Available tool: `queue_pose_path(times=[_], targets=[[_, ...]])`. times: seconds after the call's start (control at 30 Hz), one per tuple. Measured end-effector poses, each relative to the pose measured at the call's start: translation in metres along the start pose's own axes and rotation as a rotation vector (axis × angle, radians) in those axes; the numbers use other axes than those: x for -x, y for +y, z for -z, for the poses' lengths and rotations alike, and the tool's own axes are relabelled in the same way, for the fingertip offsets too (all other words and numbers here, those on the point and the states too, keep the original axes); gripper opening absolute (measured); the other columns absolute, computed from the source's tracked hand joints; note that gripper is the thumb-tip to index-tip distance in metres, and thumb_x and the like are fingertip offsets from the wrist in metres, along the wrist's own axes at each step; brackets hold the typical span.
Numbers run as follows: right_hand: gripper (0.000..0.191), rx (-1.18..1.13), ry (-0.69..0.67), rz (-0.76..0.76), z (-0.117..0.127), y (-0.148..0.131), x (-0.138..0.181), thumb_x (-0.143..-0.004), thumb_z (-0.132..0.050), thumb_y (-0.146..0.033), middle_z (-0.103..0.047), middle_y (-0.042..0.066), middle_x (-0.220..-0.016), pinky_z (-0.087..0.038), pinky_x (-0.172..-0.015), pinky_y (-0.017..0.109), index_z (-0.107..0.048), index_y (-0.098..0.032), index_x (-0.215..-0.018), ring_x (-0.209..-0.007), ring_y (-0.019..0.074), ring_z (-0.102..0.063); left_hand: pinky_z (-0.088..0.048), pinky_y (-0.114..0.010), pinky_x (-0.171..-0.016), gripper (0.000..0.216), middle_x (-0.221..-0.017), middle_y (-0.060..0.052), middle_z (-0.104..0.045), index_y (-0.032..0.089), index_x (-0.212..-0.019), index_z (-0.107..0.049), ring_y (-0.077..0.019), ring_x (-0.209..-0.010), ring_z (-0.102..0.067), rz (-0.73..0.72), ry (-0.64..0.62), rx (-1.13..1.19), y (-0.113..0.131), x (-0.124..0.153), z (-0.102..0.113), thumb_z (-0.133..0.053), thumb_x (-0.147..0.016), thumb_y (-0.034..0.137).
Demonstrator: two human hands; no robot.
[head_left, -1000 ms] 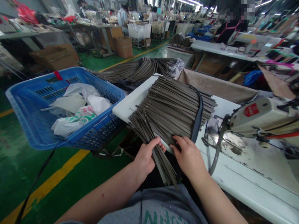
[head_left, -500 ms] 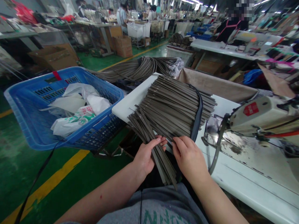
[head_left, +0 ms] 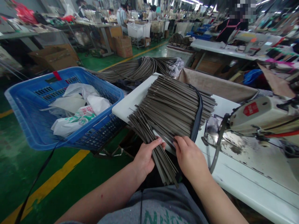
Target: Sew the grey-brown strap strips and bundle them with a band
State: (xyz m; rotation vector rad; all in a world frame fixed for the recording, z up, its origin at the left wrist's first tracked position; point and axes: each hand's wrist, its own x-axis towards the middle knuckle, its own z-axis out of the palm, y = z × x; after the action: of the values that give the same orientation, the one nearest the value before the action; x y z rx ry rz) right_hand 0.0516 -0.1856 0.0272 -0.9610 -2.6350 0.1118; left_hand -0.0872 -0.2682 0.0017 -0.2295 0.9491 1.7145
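A loose bundle of grey-brown fabric strips (head_left: pixel 163 166) lies in my left hand (head_left: pixel 146 157), with the thumb pressed over it. Its upper ends rest on the corner of the white table and its lower ends hang towards my lap. My right hand (head_left: pixel 189 156) pinches the end of a strip at the near edge of a wide layer of the same strips (head_left: pixel 173 101) on the tabletop. A dark band (head_left: pixel 198 115) lies across the right part of that layer. My right fingertips are partly hidden.
To the right stands a sewing machine (head_left: pixel 261 113) on the white table (head_left: pixel 235 175), with a strip hanging by its head. A blue basket (head_left: pixel 102 132) holding white plastic bags (head_left: pixel 77 115) is at the left. Beyond the table lies a heap of long strips (head_left: pixel 140 70).
My right hand has shifted slightly to the right, and a gap has opened between it and the bundle. My left hand keeps hold of the bundle, almost unmoved.
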Motion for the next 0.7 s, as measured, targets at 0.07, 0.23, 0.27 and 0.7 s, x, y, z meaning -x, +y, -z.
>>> queue_pose_path(times=[0.07, 0.23, 0.27, 0.7], targets=[[0.021, 0.055, -0.007, 0.026, -0.003, 0.002, -0.001, -0.101, -0.056, -0.025, -0.07, 0.012, -0.102, -0.056, -0.08, 0.042, -0.064, -0.015, -0.118, -0.094, 0.0308, -0.067, -0.06, -0.027, -0.07, 0.024, -0.074, -0.003, -0.07, 0.01, -0.089, -0.072, -0.0142, -0.066, -0.069, -0.002, 0.011, 0.001, 0.0, -0.001, 0.0, -0.087, -0.07, 0.014], [0.014, 0.059, -0.044, 0.055, -0.008, 0.004, -0.003, -0.1, -0.058, -0.022, -0.07, 0.01, -0.096, -0.054, -0.08, 0.041, -0.067, -0.016, -0.11, -0.091, 0.0293, -0.066, -0.059, -0.027, -0.068, 0.021, -0.072, -0.003, -0.069, 0.01, -0.088, -0.071, -0.014, -0.065, -0.068, 0.0, 0.002, 0.002, 0.001, -0.001, -0.002, -0.083, -0.071, 0.012], [0.014, 0.064, -0.045, 0.056, -0.008, 0.004, -0.003, -0.1, -0.058, -0.022, -0.07, 0.01, -0.095, -0.054, -0.08, 0.041, -0.067, -0.016, -0.109, -0.089, 0.029, -0.066, -0.059, -0.027, -0.069, 0.02, -0.073, -0.004, -0.07, 0.01, -0.088, -0.071, -0.0142, -0.066, -0.068, 0.005, -0.005, 0.001, 0.002, -0.001, -0.003, -0.082, -0.072, 0.012], [0.014, 0.141, -0.024, 0.225, 0.01, -0.014, 0.003, -0.099, -0.052, -0.016, -0.064, 0.008, -0.086, -0.05, -0.075, 0.042, -0.064, -0.018, -0.094, -0.084, 0.0281, -0.06, -0.062, -0.032, -0.086, 0.031, -0.101, -0.012, -0.078, 0.009, -0.099, -0.075, -0.0221, -0.093, -0.075, 0.001, -0.101, 0.04, 0.002, 0.004, -0.005, -0.088, -0.072, 0.019]])
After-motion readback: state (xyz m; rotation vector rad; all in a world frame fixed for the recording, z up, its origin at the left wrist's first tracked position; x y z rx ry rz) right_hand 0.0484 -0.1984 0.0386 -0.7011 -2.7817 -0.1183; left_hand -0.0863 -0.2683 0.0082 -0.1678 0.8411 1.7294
